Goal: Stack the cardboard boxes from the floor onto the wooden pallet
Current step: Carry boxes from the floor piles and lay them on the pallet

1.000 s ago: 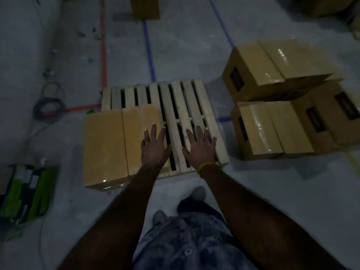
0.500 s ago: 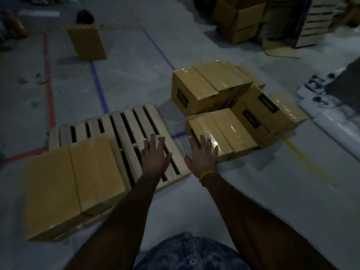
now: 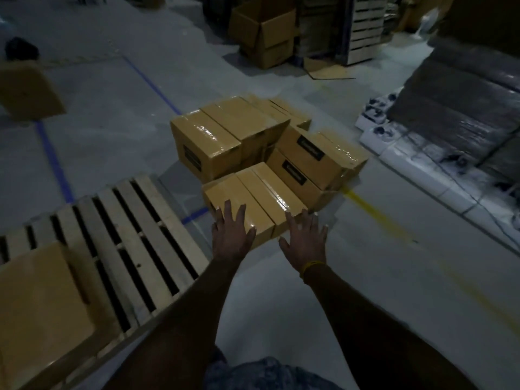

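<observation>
Floor [image 3: 118,114]: grey concrete, blue tape line [image 3: 53,161], yellow line [image 3: 374,212].
Light: dim.
Far edge: open carton [image 3: 264,32].

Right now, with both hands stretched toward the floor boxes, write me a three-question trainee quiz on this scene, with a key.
1. True or false: the left hand grips the nearest floor box.
2. What does the wooden pallet already carry at its near left?
A. one cardboard box
B. an open carton
C. white trays
3. Fill in: the band on the right hand's wrist is ____.

Key
1. False: its fingers are spread over the box top, curled round nothing.
2. A: the cardboard box lies flat on the slats.
3. Yellow: the wristband.
</observation>
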`<state>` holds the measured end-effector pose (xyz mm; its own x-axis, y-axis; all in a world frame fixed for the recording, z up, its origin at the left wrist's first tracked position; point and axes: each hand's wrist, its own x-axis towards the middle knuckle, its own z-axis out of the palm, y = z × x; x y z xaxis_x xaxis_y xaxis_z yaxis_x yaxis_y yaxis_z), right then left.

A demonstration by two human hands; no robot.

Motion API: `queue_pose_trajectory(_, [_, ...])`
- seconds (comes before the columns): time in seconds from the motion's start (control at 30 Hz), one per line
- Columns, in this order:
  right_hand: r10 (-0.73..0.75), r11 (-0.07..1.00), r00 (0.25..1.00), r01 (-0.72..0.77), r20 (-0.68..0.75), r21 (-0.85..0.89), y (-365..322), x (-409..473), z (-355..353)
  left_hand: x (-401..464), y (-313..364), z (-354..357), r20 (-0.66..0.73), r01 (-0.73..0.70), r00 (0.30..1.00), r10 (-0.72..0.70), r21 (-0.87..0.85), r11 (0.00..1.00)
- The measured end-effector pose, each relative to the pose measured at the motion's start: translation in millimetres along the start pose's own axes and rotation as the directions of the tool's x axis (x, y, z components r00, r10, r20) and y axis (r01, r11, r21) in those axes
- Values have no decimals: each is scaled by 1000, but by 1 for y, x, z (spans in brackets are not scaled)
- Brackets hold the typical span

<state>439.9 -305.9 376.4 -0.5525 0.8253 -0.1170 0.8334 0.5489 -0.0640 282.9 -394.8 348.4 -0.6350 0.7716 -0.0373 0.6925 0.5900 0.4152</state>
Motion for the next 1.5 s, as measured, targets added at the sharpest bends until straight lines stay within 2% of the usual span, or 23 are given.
queue_pose_trajectory(0.17, [46,998,999,-46,20,37,38,41,5,51,40,26,48,-42,998,41,21,999])
queue_pose_trajectory(0.43, [154,986,988,-155,31,54,100,161,-12,180,109,52,70,-137,988,136,15,990])
queue_pose_trajectory(0.67, [231,957,972,-235,43,168,138,248,-36,277,174,72,82,-216,974,213,30,976])
queue_pose_trajectory(0.9, [258,950,965,-261,43,169,230,332,-38,347,255,117,91,-234,969,231,28,972])
queue_pose_trajectory(1.1, [208,960,977,-213,45,182,339,407,-46,403,354,163,86,-171,982,168,33,985])
queue_pose_trajectory(1.3, [146,970,987,-157,73,183,445,478,-68,452,457,196,68,-76,995,78,-33,997])
queue_pose_trajectory(1.5, [84,968,990,-108,110,228,487,542,-72,502,501,221,94,-11,996,11,1,1000])
